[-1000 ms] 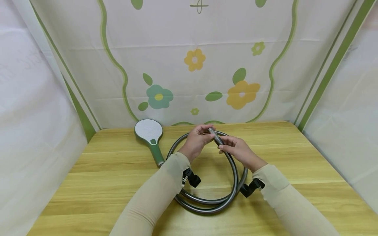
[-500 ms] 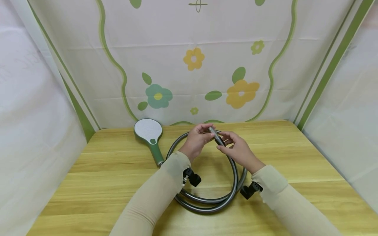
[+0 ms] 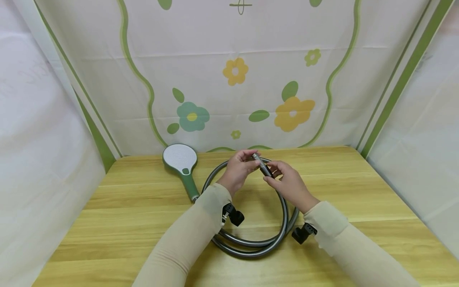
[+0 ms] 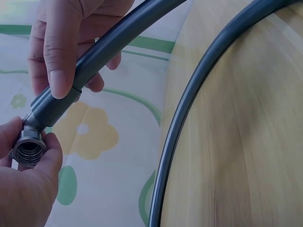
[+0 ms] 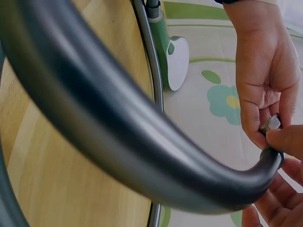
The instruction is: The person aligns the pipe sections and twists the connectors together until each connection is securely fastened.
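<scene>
A dark grey metallic shower hose (image 3: 285, 217) lies coiled on the table, with one end raised in both hands. My left hand (image 3: 237, 172) pinches the silver metal nut (image 4: 29, 147) at that end between thumb and fingers. The nut's inner thread faces the left wrist camera. Just behind it, my right hand (image 3: 291, 184) grips the hose's dark collar (image 4: 56, 105), thumb on one side and fingers on the other. A green shower head (image 3: 189, 185) with a white face lies to the left, its handle end near the coil.
The wooden table (image 3: 118, 223) backs onto a white cloth (image 3: 215, 36) printed with flowers, and white cloth also hangs at both sides. A black wrist camera (image 3: 234, 217) sits under the left sleeve, another camera (image 3: 303, 233) under the right.
My right hand has shifted slightly up and left along the collar, its fingers changing position. My left hand keeps its hold on the nut; the shower head has not moved.
</scene>
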Available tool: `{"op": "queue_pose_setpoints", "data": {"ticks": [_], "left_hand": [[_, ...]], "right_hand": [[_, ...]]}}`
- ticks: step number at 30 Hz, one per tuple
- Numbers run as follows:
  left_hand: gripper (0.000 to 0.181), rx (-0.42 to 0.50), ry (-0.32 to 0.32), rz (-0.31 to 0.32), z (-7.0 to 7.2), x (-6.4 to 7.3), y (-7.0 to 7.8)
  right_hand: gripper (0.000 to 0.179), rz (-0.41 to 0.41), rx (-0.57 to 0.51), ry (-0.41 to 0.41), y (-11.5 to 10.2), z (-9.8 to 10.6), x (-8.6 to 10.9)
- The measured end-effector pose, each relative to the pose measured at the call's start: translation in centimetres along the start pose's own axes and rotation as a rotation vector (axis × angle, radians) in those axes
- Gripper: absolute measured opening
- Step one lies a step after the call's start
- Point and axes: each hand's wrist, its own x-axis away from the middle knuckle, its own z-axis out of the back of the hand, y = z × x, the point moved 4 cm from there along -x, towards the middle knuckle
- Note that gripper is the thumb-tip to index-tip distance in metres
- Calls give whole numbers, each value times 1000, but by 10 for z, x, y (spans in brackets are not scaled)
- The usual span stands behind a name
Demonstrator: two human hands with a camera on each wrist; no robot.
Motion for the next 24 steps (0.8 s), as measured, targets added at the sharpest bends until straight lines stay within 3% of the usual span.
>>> {"op": "queue_pose_setpoints", "data": {"ticks": [13,24], "left_hand": [[37,-25,8,-5,1,0,0],[38,-55,-27,-19,5,-1,1]], "right_hand": [[34,-55,-78,26,1,-4,0],[31,-47,-140,65,2,-5,-4]]}}
